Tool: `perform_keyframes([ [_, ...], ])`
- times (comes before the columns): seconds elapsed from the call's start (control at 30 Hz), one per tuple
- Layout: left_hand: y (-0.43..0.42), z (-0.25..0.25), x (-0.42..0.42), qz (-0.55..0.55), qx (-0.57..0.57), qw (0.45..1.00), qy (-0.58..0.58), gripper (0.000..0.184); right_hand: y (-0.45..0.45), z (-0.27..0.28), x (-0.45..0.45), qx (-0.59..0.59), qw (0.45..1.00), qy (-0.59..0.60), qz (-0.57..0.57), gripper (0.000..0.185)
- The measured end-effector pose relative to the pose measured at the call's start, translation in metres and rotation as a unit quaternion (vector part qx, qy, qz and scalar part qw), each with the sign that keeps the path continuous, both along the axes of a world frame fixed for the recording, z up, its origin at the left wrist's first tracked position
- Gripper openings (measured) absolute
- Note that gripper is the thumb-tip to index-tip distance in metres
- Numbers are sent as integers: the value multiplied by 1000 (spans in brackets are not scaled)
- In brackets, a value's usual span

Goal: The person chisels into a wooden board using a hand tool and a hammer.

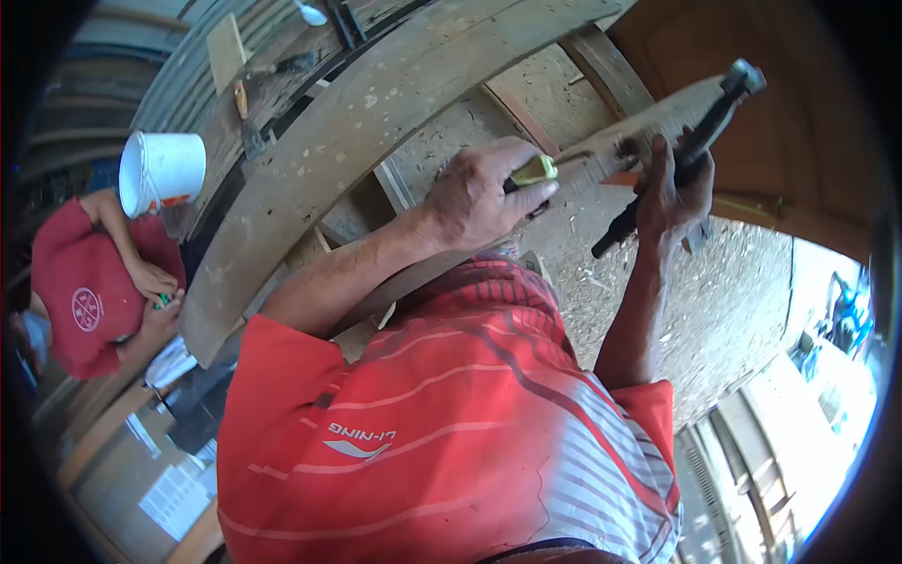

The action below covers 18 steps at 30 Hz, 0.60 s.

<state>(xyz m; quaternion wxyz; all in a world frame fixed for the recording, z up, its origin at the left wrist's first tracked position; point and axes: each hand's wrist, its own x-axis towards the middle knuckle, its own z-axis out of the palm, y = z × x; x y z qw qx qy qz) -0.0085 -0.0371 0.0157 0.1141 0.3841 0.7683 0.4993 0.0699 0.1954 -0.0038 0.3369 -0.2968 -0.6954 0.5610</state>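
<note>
My left hand is closed around a black and yellow-green object, possibly a tool handle; its lower part is hidden by my fingers. It is held over a curved wooden piece that runs up to the right. In my right hand is a dark-handled hammer, its metal head raised at the upper right and the handle end pointing down to the left. The hammer is apart from the object in my left hand.
A broad curved plank arcs across the left. Beyond it are a white bucket, a brush-like tool and a seated person in a red shirt. A brown panel stands at upper right. Wood shavings cover the floor.
</note>
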Motion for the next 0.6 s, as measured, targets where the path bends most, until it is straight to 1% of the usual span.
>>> perform_keyframes([
  [0.03,0,-1,2,-3,-8,1000,-19,21,-5,3,12,-21,999,15,21,41],
  [0.07,1,-2,4,-2,-16,999,-37,22,-11,6,24,6,1000,-7,19,41],
  [0.17,3,-10,8,-8,-7,994,-105,23,-23,-14,64,30,998,-52,35,40],
  [0.2,3,-11,7,-3,-11,995,-101,29,-31,-16,73,-3,997,-66,30,41],
  [0.27,4,-18,9,-4,2,990,-140,28,-48,-20,92,-69,992,-97,30,42],
  [0.3,4,-21,11,-2,9,987,-162,28,-55,-25,98,-68,991,-110,30,43],
  [0.37,4,-21,14,-54,-1,991,-126,28,-67,-32,107,-68,988,-138,34,44],
  [0.4,4,-20,15,-80,-7,991,-107,29,-72,-33,108,-41,992,-112,29,48],
  [0.5,4,-10,16,-91,-30,985,-143,31,-74,-26,113,-3,982,-188,31,52],
  [0.53,5,-15,14,-89,-22,991,-98,29,-75,-27,114,10,982,-183,31,53],
  [0.6,5,-14,18,-71,-26,994,-80,27,-78,-30,115,39,984,-171,32,55],
])
